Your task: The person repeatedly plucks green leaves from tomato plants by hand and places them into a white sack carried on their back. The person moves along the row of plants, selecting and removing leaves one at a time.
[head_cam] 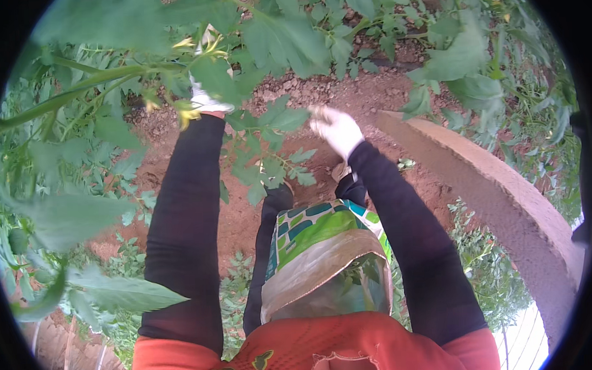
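Note:
My left hand (pixel 207 96), in a white glove, reaches in among the leaves of a tomato plant (pixel 221 80); leaves hide its fingers, so whether it holds something cannot be told. To the right, my right hand (pixel 335 127), in a white glove with soiled fingertips, is raised above the soil beside a leafy tomato shoot (pixel 274 119). Its fingers are bent and blurred, and their grip is unclear. Yellow tomato flowers (pixel 190 113) hang on a thick green stem near my left wrist. An open green and white bag (pixel 322 238) hangs at my waist with green leaves inside.
Reddish-brown soil (pixel 234 226) lies around my feet. A long concrete beam (pixel 487 188) runs down the right side, looking curved. Dense tomato plants stand on both sides, with a large leaf (pixel 128 291) close to my left arm.

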Tool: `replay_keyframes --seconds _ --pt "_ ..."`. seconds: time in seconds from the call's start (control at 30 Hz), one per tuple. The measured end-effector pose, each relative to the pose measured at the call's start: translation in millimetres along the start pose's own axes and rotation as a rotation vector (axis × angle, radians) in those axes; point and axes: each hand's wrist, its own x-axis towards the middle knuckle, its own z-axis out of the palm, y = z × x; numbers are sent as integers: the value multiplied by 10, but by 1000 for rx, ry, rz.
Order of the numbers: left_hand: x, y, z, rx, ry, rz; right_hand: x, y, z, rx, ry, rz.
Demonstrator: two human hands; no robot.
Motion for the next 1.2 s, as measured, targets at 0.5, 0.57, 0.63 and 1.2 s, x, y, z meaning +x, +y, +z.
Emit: replay_keyframes --seconds 0.5,0.57,0.63,1.2 --pt "316 38 -438 -743 37 -119 1840 94 -131 -545 423 -58" --pt "292 99 -578 -604 -88 -169 1988 6 -217 -1167 143 -136" --pt "306 173 -619 -495 -143 -199 2134 -141 -359 -956 194 -92" --pt "333 333 -724 -458 -101 -313 2159 -272 -603 -368 375 -260"
